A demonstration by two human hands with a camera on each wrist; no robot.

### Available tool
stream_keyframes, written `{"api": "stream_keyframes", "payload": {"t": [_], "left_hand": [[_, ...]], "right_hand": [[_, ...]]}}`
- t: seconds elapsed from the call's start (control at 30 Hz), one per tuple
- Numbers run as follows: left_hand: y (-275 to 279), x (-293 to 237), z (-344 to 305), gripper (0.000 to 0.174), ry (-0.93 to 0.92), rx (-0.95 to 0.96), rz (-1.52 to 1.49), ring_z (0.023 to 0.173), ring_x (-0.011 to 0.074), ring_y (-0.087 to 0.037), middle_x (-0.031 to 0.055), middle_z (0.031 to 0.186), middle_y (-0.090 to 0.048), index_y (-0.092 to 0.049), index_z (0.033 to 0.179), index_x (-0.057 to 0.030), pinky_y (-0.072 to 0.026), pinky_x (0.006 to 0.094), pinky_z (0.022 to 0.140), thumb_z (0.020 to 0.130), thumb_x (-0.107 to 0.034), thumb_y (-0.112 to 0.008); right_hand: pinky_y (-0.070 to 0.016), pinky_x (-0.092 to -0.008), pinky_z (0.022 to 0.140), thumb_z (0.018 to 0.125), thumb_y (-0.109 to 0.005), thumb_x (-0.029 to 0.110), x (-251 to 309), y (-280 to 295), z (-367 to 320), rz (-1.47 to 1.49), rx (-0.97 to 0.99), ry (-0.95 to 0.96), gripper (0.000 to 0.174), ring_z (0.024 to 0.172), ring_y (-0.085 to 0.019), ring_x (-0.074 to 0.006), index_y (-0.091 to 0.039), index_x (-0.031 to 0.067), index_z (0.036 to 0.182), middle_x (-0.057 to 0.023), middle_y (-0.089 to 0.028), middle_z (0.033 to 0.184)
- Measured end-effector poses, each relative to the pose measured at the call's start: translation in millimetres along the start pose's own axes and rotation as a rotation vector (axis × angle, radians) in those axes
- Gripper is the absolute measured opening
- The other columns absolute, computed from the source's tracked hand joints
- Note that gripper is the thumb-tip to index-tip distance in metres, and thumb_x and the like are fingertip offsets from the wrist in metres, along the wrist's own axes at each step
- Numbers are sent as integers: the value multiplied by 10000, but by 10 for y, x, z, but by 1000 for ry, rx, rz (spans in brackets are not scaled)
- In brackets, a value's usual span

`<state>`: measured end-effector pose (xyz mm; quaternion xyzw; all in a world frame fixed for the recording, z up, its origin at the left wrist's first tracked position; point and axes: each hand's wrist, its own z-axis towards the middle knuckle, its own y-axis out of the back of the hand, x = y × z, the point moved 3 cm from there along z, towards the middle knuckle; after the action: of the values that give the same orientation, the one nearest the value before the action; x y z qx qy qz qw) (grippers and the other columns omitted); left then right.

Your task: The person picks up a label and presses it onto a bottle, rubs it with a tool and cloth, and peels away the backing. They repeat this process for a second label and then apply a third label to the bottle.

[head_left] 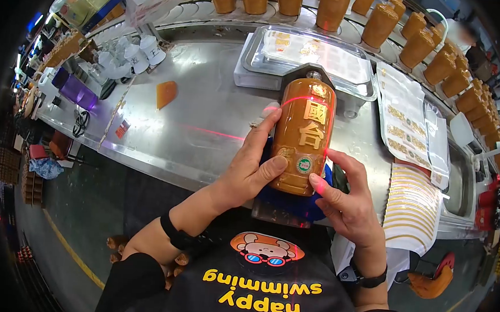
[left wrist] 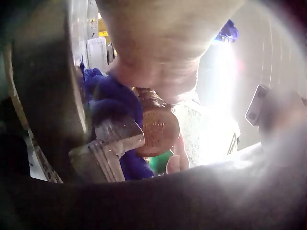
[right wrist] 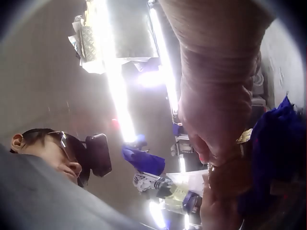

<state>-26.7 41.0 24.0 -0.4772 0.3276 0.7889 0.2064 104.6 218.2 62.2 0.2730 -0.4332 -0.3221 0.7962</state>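
A brown glazed bottle [head_left: 306,125] with raised gold characters lies tilted on a blue cloth [head_left: 320,209] over a stand [head_left: 272,213] at the table's front edge. Low on its face is a round green sticker [head_left: 304,165]. My left hand [head_left: 246,170] holds the bottle's left side, its thumb across the lower front and its fingers along the edge. On the lower right side, my right hand [head_left: 350,199] has thumb and index finger at the bottle, the other fingers curled. The left wrist view shows the round bottle base [left wrist: 160,132]. A red laser line crosses the bottle.
Behind the bottle is a clear tray [head_left: 324,63] of gold decals. More decal sheets [head_left: 401,116] and gold-striped strips [head_left: 413,206] lie at right. Brown bottles [head_left: 378,26] line a curved conveyor at the back. A purple cup [head_left: 76,88] and an amber piece [head_left: 165,93] are at left.
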Motion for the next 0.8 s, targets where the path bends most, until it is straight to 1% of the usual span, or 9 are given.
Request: {"api": "stream_keyframes", "payload": {"t": [0.13,0.23,0.33,0.43,0.53,0.8], "left_hand": [[4,8,2,818,-50,0,-23,1458,347,-200,244,1548,-221,-156,1516,33,-172,416,1178,972,-438,-544],[-13,-2,-4,854,-49,8,53,1453,354,-209,251,1541,-228,-151,1514,39,-174,420,1176,956,-459,-563],[-6,-10,2,887,-23,10,10,1447,360,-219,255,1532,-238,-144,1515,37,-179,423,1174,940,-477,-583],[-6,-23,2,893,-12,12,0,1441,360,-230,255,1527,-247,-142,1516,34,-184,421,1172,935,-476,-590],[4,-21,-4,891,-49,20,55,1441,361,-231,256,1525,-248,-140,1517,30,-186,422,1171,936,-474,-589],[32,-8,7,901,-1,55,-6,1455,354,-208,257,1541,-224,-129,1522,27,-178,419,1176,936,-487,-581]], "right_hand": [[-448,-465,982,699,-770,31,27,25,-6,-26,13,20,572,1190,-498,-393,-657,203,1233,-168,-484,1360],[-449,-465,981,697,-771,32,21,8,-25,-22,22,26,571,1189,-499,-392,-659,208,1229,-167,-484,1364],[-452,-464,978,696,-772,35,19,10,-29,-8,16,28,572,1188,-499,-392,-659,210,1228,-166,-482,1370],[-455,-464,973,694,-774,35,16,15,-36,5,-5,22,574,1187,-499,-393,-659,209,1229,-164,-484,1367],[-458,-463,969,691,-775,31,18,13,-37,-11,-10,17,577,1185,-499,-393,-660,210,1227,-163,-488,1358],[-461,-461,966,696,-774,22,16,6,-17,-12,-6,30,562,1179,-502,-388,-666,208,1214,-159,-495,1350]]}}
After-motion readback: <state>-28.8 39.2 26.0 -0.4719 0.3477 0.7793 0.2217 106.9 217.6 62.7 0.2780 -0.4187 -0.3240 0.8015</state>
